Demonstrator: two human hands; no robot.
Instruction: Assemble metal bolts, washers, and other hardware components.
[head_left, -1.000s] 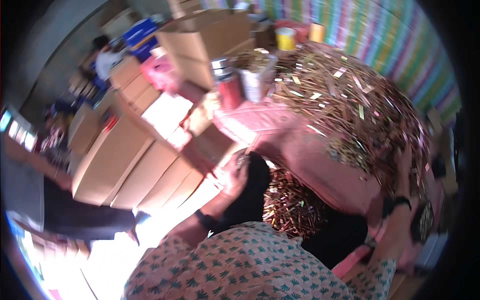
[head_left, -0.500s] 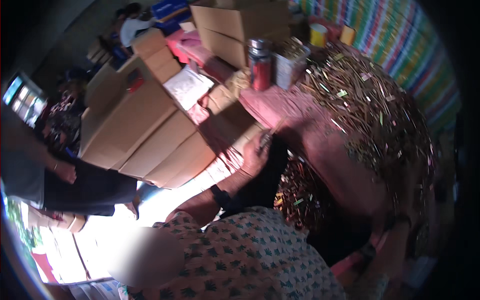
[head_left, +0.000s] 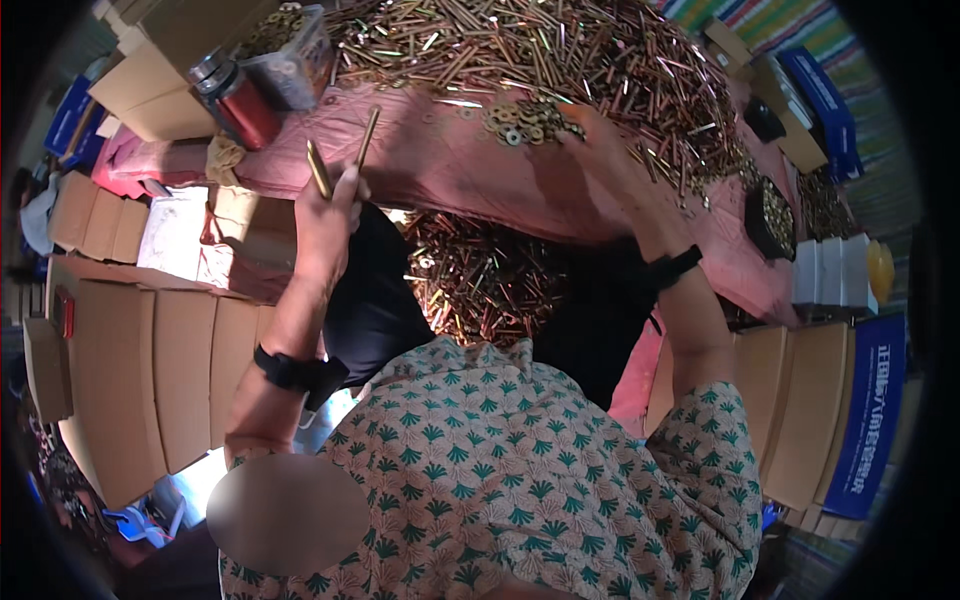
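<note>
My left hand (head_left: pixel 328 225) is raised in front of the cloth's near edge, closed round two brass-coloured metal rods. The thicker rod (head_left: pixel 318 170) tilts to the left; the thinner, longer rod (head_left: pixel 369 138) leans to the right, with a wider top end. On the pink cloth (head_left: pixel 400 150) lies a small pile of washers (head_left: pixel 515 128). At its right edge my right hand (head_left: pixel 603 155) reaches down, fingers bent together among the washers. Whatever sits between those fingertips is hidden. Behind spreads a big heap of similar metal rods (head_left: pixel 540 50).
More rods (head_left: pixel 480 285) lie in a hollow below the cloth, between my legs. A red flask (head_left: pixel 235 100) and a clear tub of washers (head_left: pixel 290 65) stand at the back left. Cardboard boxes (head_left: pixel 120 375) flank the left, others (head_left: pixel 790 410) the right. A dark bowl (head_left: pixel 770 220) sits far right.
The view has swung to the right, and the person at the left has gone out of it. My right hand has come up from the lower right to the washers. My left hand stays raised.
</note>
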